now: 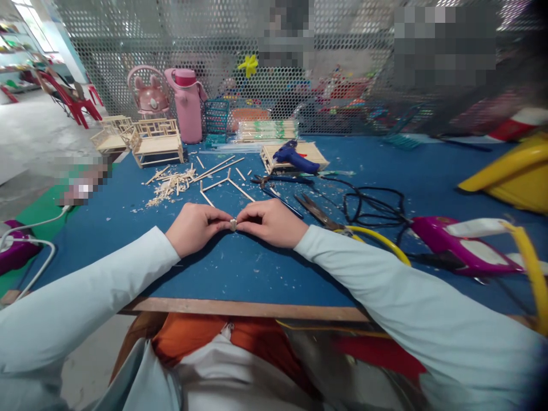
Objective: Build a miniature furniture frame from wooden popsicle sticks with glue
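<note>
Between both hands, just above the blue tabletop [240, 268], a small cluster of short pale wooden stick pieces [233, 224] is pinched, seen end on. My left hand [194, 228] grips it from the left with thumb and forefinger. From the right, my right hand [272, 222] pinches the same cluster with thumb and fingertips. Right behind the hands, thin sticks joined at angles form an open frame [215, 186] lying flat. A heap of cut stick pieces [175, 185] lies beyond my left hand. Pliers [282, 180] and yellow-handled scissors [319, 212] lie beyond my right hand.
Miniature wooden benches [157, 145] stand at the back left near a pink bottle [188, 108]. A blue gun-shaped tool [295, 157] rests on a small wooden piece. Rightward are a black cable [372, 200], a purple corded tool [466, 242] and a yellow object [509, 171]. Perforated metal mesh [342, 51] stands behind.
</note>
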`<state>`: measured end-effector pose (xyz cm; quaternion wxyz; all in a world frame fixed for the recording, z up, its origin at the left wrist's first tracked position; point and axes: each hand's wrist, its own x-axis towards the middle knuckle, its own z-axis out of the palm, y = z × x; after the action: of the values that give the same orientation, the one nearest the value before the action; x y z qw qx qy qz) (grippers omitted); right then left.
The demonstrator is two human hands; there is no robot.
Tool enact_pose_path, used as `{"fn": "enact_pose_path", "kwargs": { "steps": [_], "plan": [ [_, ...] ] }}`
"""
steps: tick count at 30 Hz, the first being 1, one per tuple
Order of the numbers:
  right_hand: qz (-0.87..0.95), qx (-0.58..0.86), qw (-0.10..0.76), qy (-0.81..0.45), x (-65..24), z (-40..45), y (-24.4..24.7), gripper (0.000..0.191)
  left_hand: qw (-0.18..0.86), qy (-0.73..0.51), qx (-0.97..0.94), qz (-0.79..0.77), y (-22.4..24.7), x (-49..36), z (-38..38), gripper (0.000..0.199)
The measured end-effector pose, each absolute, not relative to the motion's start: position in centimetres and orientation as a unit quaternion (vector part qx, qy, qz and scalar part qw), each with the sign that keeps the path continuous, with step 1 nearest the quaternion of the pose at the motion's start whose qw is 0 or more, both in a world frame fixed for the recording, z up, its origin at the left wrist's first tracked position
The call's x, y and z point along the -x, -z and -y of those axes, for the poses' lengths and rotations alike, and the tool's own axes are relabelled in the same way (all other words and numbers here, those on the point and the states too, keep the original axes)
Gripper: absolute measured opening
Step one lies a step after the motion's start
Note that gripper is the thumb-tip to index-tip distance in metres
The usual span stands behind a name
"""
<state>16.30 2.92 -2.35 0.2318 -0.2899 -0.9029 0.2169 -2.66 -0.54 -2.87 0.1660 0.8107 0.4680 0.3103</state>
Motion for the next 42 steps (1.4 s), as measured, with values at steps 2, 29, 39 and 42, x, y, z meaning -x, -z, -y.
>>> {"fn": "enact_pose_path", "kwargs": {
  "steps": [2, 29, 39, 42],
  "plan": [
    [0.905, 0.288, 0.233, -0.209, -16.2, -2.9, 2.4, 0.013, 0.163, -0.311, -0.810, -0.469, 2.9, 2.6, 0.5, 0.013],
    [0.801, 0.393, 0.404, -0.201, -18.9, -3.8, 0.1, 0.021, 0.110, -0.386, -0.742, -0.537, 2.3, 4.7, -0.9, 0.026],
    [0.903, 0.398, 0.072, -0.145, -18.9, -4.6, 0.9, 0.012, 0.061, -0.273, -0.772, -0.570, 4.1, 6.7, -4.5, 0.045],
    [0.895, 0.426, 0.067, -0.110, -18.9, -4.9, 1.1, 0.015, -0.005, -0.287, -0.762, -0.581, 4.1, 6.6, -5.0, 0.046]
  ]
}}
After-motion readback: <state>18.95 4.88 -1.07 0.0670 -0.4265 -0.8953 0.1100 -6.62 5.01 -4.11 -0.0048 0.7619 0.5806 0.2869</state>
